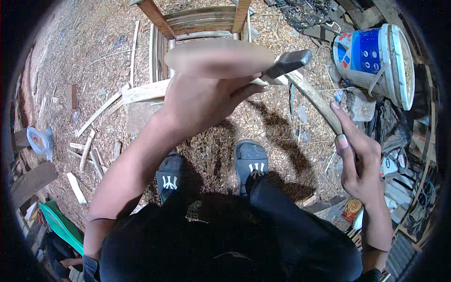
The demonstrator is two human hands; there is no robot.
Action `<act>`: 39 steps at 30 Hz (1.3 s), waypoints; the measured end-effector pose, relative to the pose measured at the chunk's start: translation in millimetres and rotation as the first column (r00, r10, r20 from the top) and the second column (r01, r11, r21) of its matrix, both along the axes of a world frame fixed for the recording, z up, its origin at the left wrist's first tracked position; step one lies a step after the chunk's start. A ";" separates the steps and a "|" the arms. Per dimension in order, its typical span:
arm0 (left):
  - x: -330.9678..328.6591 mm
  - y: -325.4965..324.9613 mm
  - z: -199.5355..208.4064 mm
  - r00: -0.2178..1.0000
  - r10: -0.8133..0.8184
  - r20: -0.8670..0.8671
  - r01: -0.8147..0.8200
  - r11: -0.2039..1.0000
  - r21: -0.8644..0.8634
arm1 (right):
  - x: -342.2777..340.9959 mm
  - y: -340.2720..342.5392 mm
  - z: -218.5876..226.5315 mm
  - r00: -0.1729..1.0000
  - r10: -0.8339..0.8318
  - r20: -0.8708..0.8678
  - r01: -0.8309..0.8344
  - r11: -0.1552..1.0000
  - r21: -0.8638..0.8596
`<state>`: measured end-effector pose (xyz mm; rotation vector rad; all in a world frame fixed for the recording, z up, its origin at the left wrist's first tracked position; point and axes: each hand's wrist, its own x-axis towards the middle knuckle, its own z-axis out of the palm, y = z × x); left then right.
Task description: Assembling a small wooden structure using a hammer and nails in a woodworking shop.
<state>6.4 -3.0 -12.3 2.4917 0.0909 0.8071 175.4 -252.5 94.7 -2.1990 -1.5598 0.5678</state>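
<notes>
My left hand (199,98) is closed around a pale wooden strip (146,91) that lies crosswise in front of me. One end of the strip sticks out to the left of the hand, and a short length shows at its right. A blurred oval covers the far part of this hand. In my right hand (361,160) is the lower end of a hammer (315,99) with a light wooden handle, gripped between thumb and fingers. Its dark metal head is raised beside my left fingertips, over the strip's right end; whether they touch I cannot tell.
A wooden frame with slats (199,21) stands ahead. A white and blue bucket (371,63) lies tilted at the right, near clutter and a red can (352,210). Offcuts (101,113) and shavings litter the ground. At lower left, another person's hand (70,263) shows near a green object (61,225).
</notes>
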 end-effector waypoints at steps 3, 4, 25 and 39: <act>-3.0 0.8 3.8 1.000 0.014 0.007 -0.015 0.999 0.053 | -1.1 0.5 -1.7 1.000 -0.023 0.000 0.023 1.000 0.020; -2.9 0.3 2.4 1.000 0.014 0.008 -0.014 0.999 0.051 | -0.9 0.4 -2.7 1.000 -0.024 0.000 0.024 1.000 0.019; -9.7 -7.8 -5.1 0.985 0.042 -0.167 0.006 0.960 0.279 | 0.5 0.3 -6.7 0.999 -0.025 0.025 0.024 0.999 0.043; -7.3 -11.0 0.3 0.876 0.162 -0.455 -0.102 0.983 0.154 | -5.4 11.9 11.9 0.999 -0.024 0.038 0.030 0.985 -0.169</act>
